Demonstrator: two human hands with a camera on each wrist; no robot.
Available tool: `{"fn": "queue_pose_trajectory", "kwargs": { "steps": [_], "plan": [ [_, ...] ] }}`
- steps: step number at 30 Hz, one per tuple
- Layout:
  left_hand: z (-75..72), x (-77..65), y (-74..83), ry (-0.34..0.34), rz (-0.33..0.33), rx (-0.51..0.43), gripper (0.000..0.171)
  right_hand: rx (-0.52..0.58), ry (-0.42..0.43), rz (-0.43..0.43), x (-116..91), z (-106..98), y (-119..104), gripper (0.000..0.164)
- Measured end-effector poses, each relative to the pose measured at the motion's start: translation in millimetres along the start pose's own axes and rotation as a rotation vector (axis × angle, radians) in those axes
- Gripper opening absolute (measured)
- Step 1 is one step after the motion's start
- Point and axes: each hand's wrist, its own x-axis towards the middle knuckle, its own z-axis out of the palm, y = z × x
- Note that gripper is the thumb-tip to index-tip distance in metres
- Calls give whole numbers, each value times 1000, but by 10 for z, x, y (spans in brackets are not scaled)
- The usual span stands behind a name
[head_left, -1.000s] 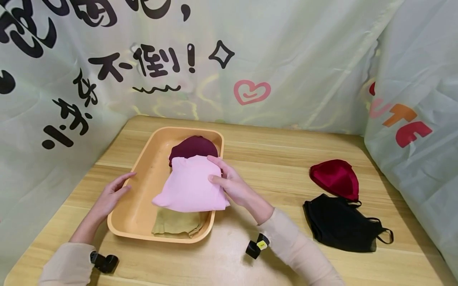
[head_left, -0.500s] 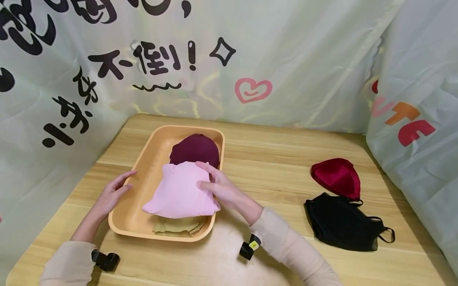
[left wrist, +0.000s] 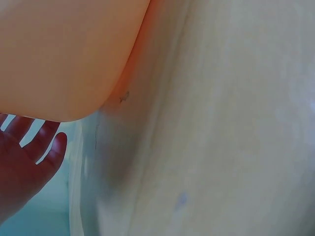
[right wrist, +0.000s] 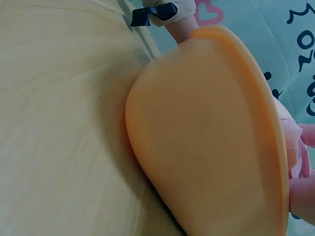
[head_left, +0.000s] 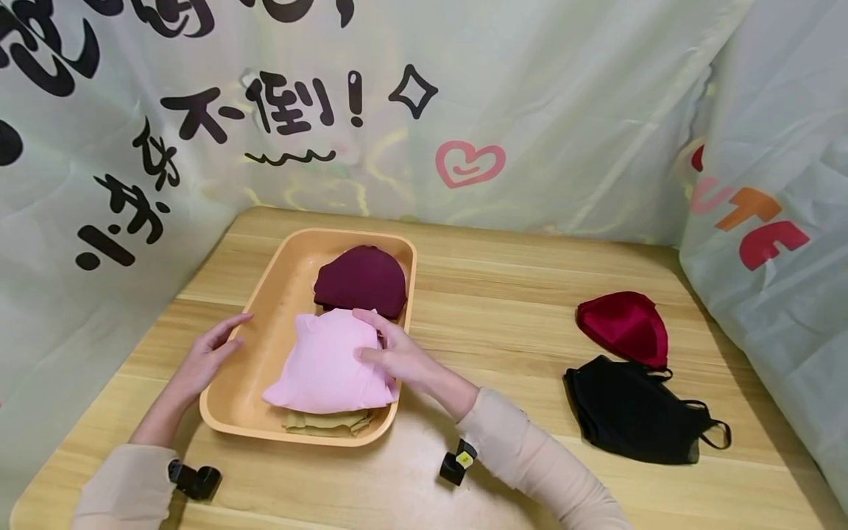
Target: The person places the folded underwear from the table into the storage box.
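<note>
An orange plastic tray (head_left: 248,353) sits on the left half of the table. My right hand (head_left: 400,353) pinches a folded pink garment (head_left: 331,368) by its right side, thumb on top, low inside the tray. In the right wrist view, the fingers and a bit of the pink garment (right wrist: 297,147) show past the tray's rim. Under it, the front edge of a folded olive-yellow cloth (head_left: 324,423) peeks out; the remainder is hidden. Behind lies a folded maroon garment (head_left: 361,280). My left hand (head_left: 205,357) touches the tray's left rim with extended fingers.
At the right of the table lie a folded dark red satin bra (head_left: 623,327) and, in front of it, a black garment with thin straps (head_left: 629,412). Printed cloth curtains (head_left: 563,110) stand behind the table and at both sides.
My right hand has moved left and toward the front with the pink garment, lowering it over the olive-yellow cloth. More of the maroon garment shows. My left hand stays at the rim.
</note>
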Motion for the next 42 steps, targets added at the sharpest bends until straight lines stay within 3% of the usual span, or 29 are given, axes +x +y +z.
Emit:
{"fn": "queue_pose_trajectory", "kwargs": {
  "steps": [6, 13, 21, 23, 26, 30, 35, 42],
  "plan": [
    [-3, 1, -4, -15, 1, -3, 38, -113, 4, 5, -26, 28, -3, 59],
    [5, 5, 11, -25, -11, 6, 39, -524, 51, -144, -69, 44, -31, 60],
    [10, 4, 8, -28, -7, -12, 38, -854, 113, -218, -137, -39, -105, 56],
    [10, 3, 10, -29, -8, -8, 39, -937, 131, -244, -148, -68, -124, 50],
    [10, 1, 14, -22, -7, -6, 38, -1023, 142, -264, -154, -106, -145, 30],
    [11, 2, 17, -15, -10, -7, 38, -1061, 152, -230, -157, -134, -135, 22],
    [12, 0, 12, -16, -19, 5, 39, -1069, 166, -151, -168, -141, -87, 38],
    [16, -4, 12, -12, -10, 6, 38, -1055, 183, -153, -178, -156, -52, 39]
  ]
}}
